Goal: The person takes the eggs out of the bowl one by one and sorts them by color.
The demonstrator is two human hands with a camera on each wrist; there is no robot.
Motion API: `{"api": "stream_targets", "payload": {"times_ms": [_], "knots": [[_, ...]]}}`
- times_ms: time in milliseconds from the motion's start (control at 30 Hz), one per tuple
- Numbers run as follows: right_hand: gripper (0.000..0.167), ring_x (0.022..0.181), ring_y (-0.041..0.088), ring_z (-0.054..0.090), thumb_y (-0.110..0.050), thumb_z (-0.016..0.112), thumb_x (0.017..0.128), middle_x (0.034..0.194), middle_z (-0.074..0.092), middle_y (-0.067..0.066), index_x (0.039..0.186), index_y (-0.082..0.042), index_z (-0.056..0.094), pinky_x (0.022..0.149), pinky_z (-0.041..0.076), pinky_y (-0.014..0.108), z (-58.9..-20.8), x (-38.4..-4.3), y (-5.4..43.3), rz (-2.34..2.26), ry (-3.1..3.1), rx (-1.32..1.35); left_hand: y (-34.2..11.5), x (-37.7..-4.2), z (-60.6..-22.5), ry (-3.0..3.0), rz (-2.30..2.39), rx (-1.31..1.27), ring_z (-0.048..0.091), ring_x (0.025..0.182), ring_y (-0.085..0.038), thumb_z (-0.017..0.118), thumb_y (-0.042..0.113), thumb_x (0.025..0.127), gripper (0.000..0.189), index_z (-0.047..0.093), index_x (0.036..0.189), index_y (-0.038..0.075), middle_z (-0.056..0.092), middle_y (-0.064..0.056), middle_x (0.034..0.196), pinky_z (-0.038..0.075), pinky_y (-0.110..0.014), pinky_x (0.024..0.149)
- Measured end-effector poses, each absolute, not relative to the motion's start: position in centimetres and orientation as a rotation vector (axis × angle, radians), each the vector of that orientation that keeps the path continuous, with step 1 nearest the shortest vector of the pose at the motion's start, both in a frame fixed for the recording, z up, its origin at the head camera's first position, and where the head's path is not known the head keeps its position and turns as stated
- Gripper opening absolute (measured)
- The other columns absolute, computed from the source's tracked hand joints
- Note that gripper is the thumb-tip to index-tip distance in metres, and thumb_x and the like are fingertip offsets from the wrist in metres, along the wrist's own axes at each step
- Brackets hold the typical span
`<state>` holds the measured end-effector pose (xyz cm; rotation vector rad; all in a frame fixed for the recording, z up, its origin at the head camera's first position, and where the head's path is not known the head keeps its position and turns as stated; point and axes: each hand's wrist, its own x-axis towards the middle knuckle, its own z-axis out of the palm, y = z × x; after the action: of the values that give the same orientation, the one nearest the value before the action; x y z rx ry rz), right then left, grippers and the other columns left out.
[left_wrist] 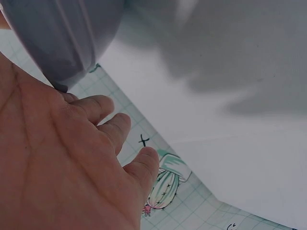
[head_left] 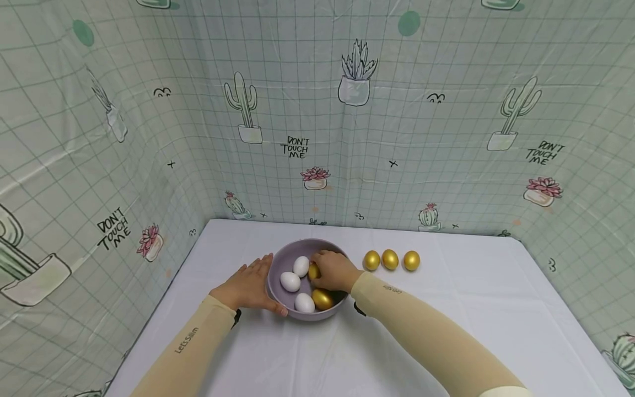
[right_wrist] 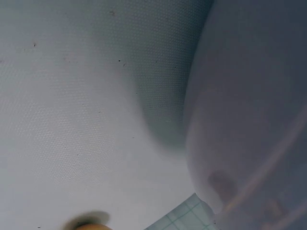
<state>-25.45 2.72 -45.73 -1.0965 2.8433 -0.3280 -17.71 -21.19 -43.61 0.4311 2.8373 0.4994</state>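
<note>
A purple bowl (head_left: 308, 316) stands on the white table, with several white eggs (head_left: 290, 282) and a golden egg (head_left: 323, 299) inside. My right hand (head_left: 333, 270) reaches over the bowl's right rim and grips another golden egg (head_left: 314, 271), partly covered by the fingers. At the bowl's left side, my left hand (head_left: 252, 284) rests against the outer wall with fingers extended. In the left wrist view, the left palm (left_wrist: 57, 143) and fingers lie beside the bowl's wall (left_wrist: 72, 38). The right wrist view shows the bowl's outside (right_wrist: 240, 110) but not the right hand.
Three golden eggs (head_left: 390, 259) sit in a row on the white table (head_left: 471, 309), right of the bowl. Behind and to the sides hangs a gridded cloth (head_left: 397, 132) with cactus drawings. Part of a golden egg (right_wrist: 93, 227) shows at the bottom of the right wrist view.
</note>
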Motion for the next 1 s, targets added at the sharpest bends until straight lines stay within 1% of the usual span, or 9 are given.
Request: {"api": "stream_targets", "payload": {"times_ms": [200, 433, 700, 833, 1000], "knots": [[0.041, 0.090, 0.018, 0.058, -0.028, 0.077, 0.086, 0.104, 0.065, 0.006, 0.119, -0.006, 0.065, 0.085, 0.051, 0.037, -45.8, -25.5, 2.9, -0.337, 2.841, -1.111, -21.1, -17.7, -43.3, 2.832, 0.506, 0.428, 0.023, 0.145, -0.043, 0.084, 0.071, 0.057, 0.143, 0.017, 0.155, -0.008, 0.023, -0.026, 0.159, 0.021, -0.061, 0.114], [0.047, 0.092, 0.018, 0.057, -0.029, 0.076, 0.086, 0.110, 0.065, 0.008, 0.124, -0.005, 0.064, 0.087, 0.050, 0.036, -45.5, -25.7, 3.1, -0.363, 2.832, -1.119, -21.0, -17.6, -43.0, 2.832, 0.506, 0.426, 0.023, 0.145, -0.042, 0.084, 0.072, 0.057, 0.143, 0.017, 0.155, -0.007, 0.023, -0.025, 0.159, 0.020, -0.061, 0.114], [0.045, 0.087, 0.016, 0.057, -0.027, 0.076, 0.085, 0.112, 0.064, 0.007, 0.124, -0.006, 0.064, 0.081, 0.050, 0.034, -44.9, -25.7, 3.6, -0.410, 2.828, -1.123, -21.1, -17.7, -43.1, 2.831, 0.527, 0.425, 0.024, 0.145, -0.043, 0.085, 0.071, 0.057, 0.143, 0.018, 0.155, -0.008, 0.024, -0.026, 0.159, 0.020, -0.061, 0.114], [0.048, 0.091, 0.018, 0.059, -0.028, 0.077, 0.085, 0.119, 0.063, 0.009, 0.126, -0.007, 0.063, 0.083, 0.051, 0.036, -44.6, -25.7, 3.9, -0.409, 2.834, -1.111, -21.1, -17.6, -43.2, 2.829, 0.529, 0.422, 0.024, 0.145, -0.043, 0.085, 0.070, 0.057, 0.142, 0.017, 0.155, -0.008, 0.024, -0.026, 0.158, 0.020, -0.062, 0.113], [0.050, 0.102, 0.022, 0.061, -0.028, 0.077, 0.086, 0.126, 0.062, 0.010, 0.129, -0.007, 0.062, 0.092, 0.050, 0.038, -43.9, -25.4, 4.2, -0.418, 2.838, -1.114, -21.0, -17.6, -43.1, 2.836, 0.527, 0.427, 0.025, 0.144, -0.044, 0.086, 0.069, 0.057, 0.142, 0.018, 0.155, -0.009, 0.025, -0.027, 0.158, 0.021, -0.062, 0.113]]}}
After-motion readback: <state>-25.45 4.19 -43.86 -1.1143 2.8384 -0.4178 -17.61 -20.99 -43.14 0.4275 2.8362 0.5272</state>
